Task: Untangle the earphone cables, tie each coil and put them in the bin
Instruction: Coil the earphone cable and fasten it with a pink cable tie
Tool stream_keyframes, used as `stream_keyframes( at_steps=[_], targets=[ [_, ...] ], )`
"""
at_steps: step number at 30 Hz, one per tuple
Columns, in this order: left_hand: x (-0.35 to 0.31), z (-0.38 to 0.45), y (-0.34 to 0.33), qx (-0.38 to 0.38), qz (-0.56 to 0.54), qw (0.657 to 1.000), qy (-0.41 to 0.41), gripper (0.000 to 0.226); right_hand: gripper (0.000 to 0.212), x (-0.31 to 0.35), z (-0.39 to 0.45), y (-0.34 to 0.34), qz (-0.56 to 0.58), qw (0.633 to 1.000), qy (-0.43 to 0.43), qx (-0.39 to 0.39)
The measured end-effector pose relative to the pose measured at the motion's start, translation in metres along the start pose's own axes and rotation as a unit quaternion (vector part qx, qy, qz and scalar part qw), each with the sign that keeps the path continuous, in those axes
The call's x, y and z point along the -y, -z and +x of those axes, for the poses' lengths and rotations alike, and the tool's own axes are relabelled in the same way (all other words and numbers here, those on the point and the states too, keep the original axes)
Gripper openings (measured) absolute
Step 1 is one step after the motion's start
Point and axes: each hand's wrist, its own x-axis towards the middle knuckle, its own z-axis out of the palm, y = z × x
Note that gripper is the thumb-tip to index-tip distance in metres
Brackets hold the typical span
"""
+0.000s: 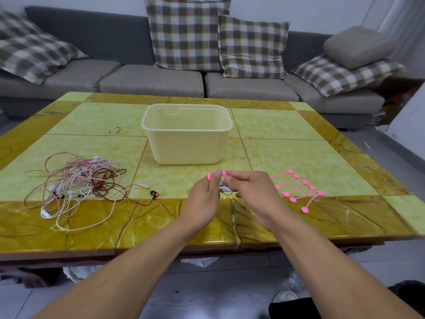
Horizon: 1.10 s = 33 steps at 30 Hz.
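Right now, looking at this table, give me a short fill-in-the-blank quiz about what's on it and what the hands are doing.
1. The bin holds ____ cables so far.
2. The tangled cables lie to the ____ of the bin.
3. The left hand and right hand each pinch an end of a ____ tie.
4. ____ spare ties lie on the table.

Missing words: no; left; pink; Five

We can read no text, label, brand, number or sign anywhere in this view. The pale yellow bin (186, 134) shows plain walls to us, and the pink ties (296, 189) on the bench (299, 157) carry no print that we can make out. The earphone cables (76, 183) are too fine for any marking to be legible.
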Motion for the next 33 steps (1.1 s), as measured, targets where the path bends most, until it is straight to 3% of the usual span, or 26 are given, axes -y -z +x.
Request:
stream_keyframes(
  at_steps=[4, 5, 10, 16, 20, 26, 33],
  targets=[
    [0.000, 0.000, 0.000, -0.014, -0.007, 1.000, -0.010, 0.055, 0.053, 0.001, 0.001, 0.003, 0.109, 0.991, -0.042, 0.067],
    [0.000, -0.001, 0.000, -0.010, -0.017, 1.000, -0.006, 0.056, 0.052, 0.000, 0.002, 0.003, 0.112, 0.990, -0.043, 0.070],
    [-0.002, -0.002, -0.002, 0.033, -0.074, 0.996, 0.022, 0.055, 0.021, -0.002, 0.004, 0.005, 0.064, 0.996, -0.033, 0.046],
    [-0.011, -0.008, 0.001, 0.061, -0.035, 0.998, -0.004, 0.070, 0.023, -0.002, 0.007, 0.009, 0.009, 0.998, -0.032, 0.044],
    [-0.005, -0.007, 0.002, 0.055, -0.052, 0.996, 0.039, 0.062, 0.030, -0.004, 0.006, 0.008, -0.001, 0.999, -0.003, 0.053],
    [0.004, -0.002, -0.001, 0.072, -0.090, 0.988, 0.104, 0.069, 0.028, -0.006, 0.006, 0.005, -0.075, 0.995, 0.029, 0.063],
    [0.003, -0.001, 0.009, 0.111, -0.130, 0.981, 0.089, 0.050, 0.012, -0.002, 0.007, 0.005, -0.178, 0.979, 0.089, 0.041]
  ],
)
